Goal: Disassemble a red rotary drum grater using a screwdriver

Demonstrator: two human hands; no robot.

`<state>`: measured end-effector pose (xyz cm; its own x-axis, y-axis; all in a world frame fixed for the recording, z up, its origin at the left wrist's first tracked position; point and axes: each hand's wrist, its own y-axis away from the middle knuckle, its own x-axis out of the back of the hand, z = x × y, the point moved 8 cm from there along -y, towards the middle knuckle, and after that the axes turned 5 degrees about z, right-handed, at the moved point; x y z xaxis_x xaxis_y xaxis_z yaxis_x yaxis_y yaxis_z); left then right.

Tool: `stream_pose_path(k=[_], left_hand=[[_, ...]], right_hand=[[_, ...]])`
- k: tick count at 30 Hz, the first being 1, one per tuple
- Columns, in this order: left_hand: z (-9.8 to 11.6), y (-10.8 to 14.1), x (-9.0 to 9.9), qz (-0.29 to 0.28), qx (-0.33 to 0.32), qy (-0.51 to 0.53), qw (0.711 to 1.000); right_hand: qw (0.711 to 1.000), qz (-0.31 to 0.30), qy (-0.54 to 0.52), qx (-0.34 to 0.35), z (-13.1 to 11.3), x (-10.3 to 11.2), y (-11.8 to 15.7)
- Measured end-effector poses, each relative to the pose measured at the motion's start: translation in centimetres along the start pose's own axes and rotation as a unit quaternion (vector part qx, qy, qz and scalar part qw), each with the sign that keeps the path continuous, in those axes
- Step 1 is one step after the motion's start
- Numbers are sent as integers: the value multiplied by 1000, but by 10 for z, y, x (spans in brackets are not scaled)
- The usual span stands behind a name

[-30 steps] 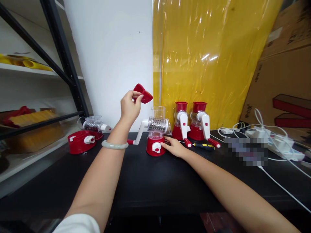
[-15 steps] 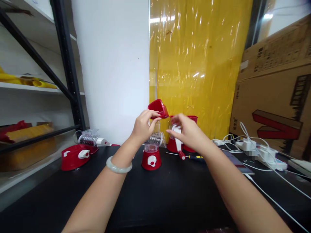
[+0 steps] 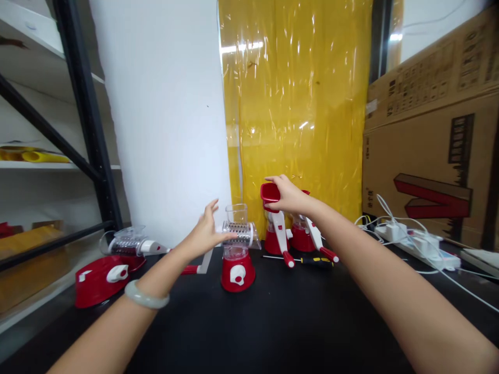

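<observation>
A rotary drum grater (image 3: 238,275) stands upright in the middle of the black table, with a red base, a clear hopper and a perforated metal drum. Beside its drum, on the left, is my left hand (image 3: 205,234), open with thumb and fingers spread. My right hand (image 3: 290,195) grips a red hopper (image 3: 270,192), thumb low on its front and fingers over the rim. That hopper is above a second grater (image 3: 277,234) with a white crank; whether it is seated there, I cannot tell. A crank handle with a red grip (image 3: 190,269) shows below my left hand.
Another grater (image 3: 103,280) is at the left, by the black shelf frame (image 3: 83,98). A further red grater (image 3: 302,239) is at the back right. A screwdriver (image 3: 317,261) lies in front of it. White cables, a power strip (image 3: 436,254) and a large carton (image 3: 421,161) occupy the right.
The red hopper has moved right and down, passing from my left hand to my right. My left hand has let go and lowered beside the middle grater. The camera view has shifted.
</observation>
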<state>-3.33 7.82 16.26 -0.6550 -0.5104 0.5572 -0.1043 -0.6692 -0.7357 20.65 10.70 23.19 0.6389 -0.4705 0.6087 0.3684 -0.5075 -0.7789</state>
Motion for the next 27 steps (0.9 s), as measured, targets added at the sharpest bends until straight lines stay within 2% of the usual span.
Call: stream_pose_path(k=[2, 4, 7, 10, 12, 14, 17, 20, 23, 27], left_hand=[[-40, 14, -23, -105, 105, 57, 987], [-56, 24, -31, -110, 138, 132, 975], [-64, 33, -23, -68, 150, 168, 972], [-74, 40, 4, -5, 175, 156, 972], [-82, 44, 22, 24, 190, 148, 970], [-90, 49, 32, 37, 202, 138, 969], [-101, 54, 34, 48, 208, 150, 965], [-107, 55, 27, 42, 198, 161, 966], [-107, 55, 24, 38, 184, 158, 969], [-104, 56, 24, 36, 193, 173, 965]], right_hand=[[1000, -4, 5, -16, 14, -14, -8], [1000, -14, 14, -22, 21, -29, -17], [998, -38, 38, -24, 23, -52, -28], [995, -79, 61, -12, 18, -80, -32], [990, -121, 70, 0, 13, -106, -32], [982, -173, 76, 5, 7, -137, -28], [966, -243, 89, -13, 5, -185, -18], [953, -281, 103, -50, 14, -220, -6], [949, -284, 111, -86, 28, -239, 5], [948, -274, 101, -125, 46, -252, 18]])
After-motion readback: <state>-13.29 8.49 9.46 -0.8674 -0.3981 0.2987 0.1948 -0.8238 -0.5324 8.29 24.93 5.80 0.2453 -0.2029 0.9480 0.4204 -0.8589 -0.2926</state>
